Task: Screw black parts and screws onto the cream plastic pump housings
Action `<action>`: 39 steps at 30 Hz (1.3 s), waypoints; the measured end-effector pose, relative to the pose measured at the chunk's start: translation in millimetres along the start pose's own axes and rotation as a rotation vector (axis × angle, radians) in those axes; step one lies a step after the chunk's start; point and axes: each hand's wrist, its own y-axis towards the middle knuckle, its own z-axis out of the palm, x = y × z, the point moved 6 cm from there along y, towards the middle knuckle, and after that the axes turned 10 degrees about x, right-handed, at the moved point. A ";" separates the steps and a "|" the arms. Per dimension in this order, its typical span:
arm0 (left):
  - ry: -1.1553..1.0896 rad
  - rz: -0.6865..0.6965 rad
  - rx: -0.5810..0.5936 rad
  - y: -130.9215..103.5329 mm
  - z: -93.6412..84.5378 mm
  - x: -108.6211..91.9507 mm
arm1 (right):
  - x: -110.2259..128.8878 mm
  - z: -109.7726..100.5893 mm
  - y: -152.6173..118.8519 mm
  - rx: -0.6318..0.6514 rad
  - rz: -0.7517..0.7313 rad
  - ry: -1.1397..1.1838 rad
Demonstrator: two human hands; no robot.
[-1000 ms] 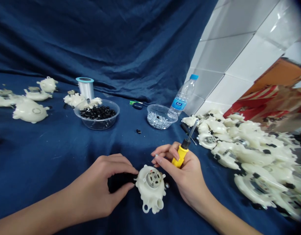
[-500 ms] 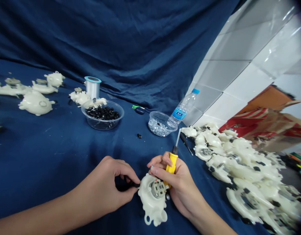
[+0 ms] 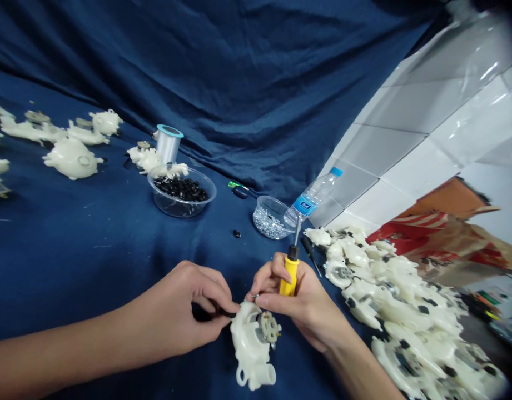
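Observation:
A cream plastic housing with a round metal motor [image 3: 269,326] in it is between my hands; its body [image 3: 248,340] ends in a short spout at the bottom. My left hand [image 3: 197,305] is closed, thumb and forefinger pinching a small black part [image 3: 226,313] against the housing's left edge. The fingers partly hide that part. My right hand [image 3: 299,303] is closed around a yellow-handled screwdriver [image 3: 289,276], its shaft pointing up and away. Between the right thumb and forefinger, a small shiny screw [image 3: 254,296] is at the housing's top edge.
Ahead stand a clear bowl of black parts [image 3: 180,191], a bowl of screws [image 3: 269,222] and a tilted water bottle [image 3: 314,194]. A black screwdriver [image 3: 312,256] lies beside a heap of cream housings [image 3: 389,294] on the right. More housings [image 3: 72,158] and a spool [image 3: 168,145] are at left.
The housing has tilted, its motor now facing more to the right. My right hand's screw has come down to the housing's top edge, and the screwdriver stands more upright. The camera view has turned slightly.

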 end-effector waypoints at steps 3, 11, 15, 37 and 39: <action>-0.046 -0.112 0.000 -0.1 0.3 8.6 | 1.2 2.7 8.4 0.046 0.052 -0.023; -0.230 -0.257 -0.042 -1.8 -1.8 11.9 | 8.1 10.8 14.5 0.065 0.114 -0.176; -0.212 -0.242 -0.036 0.5 -1.5 12.6 | 6.7 15.4 14.5 0.071 0.117 -0.216; -0.267 -0.306 0.004 -2.0 0.7 20.0 | -1.6 14.7 13.0 -0.064 0.173 -0.284; -0.263 -0.313 0.010 -2.3 0.6 19.2 | -2.3 13.3 13.3 -0.066 0.175 -0.263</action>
